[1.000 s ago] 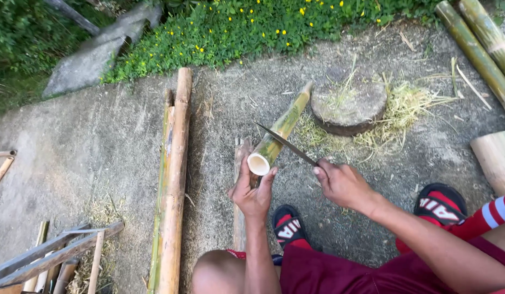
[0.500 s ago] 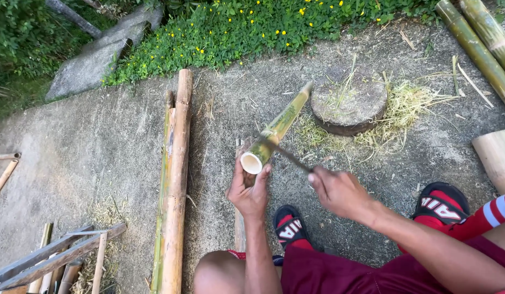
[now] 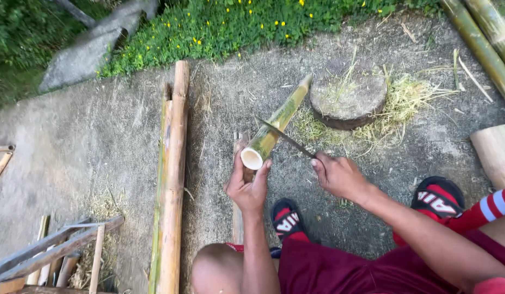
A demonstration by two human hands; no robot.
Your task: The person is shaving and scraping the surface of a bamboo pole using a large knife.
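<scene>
Closest to the camera you get a bare knee and dark red shorts, plus black-and-red sandals [image 3: 288,220] on the concrete ground [image 3: 89,163]. Just above that, the left hand [image 3: 250,185] has its fingers wrapped tight round the near cut end of a short green bamboo tube [image 3: 274,128], holding it slanted up and away, hollow pale end facing the camera. The right hand [image 3: 339,175] is closed round the handle of a long dark knife [image 3: 285,137], whose blade lies across the tube's upper side a little way past the left hand's grip.

The tube's far tip points at a round, flat wooden chopping block [image 3: 348,95] ringed with pale shavings. Left of the hands, long tan bamboo poles [image 3: 173,174] lie lengthwise. Further back, thick green bamboo stalks [image 3: 481,43] top right and a grassy bank with yellow flowers [image 3: 236,22].
</scene>
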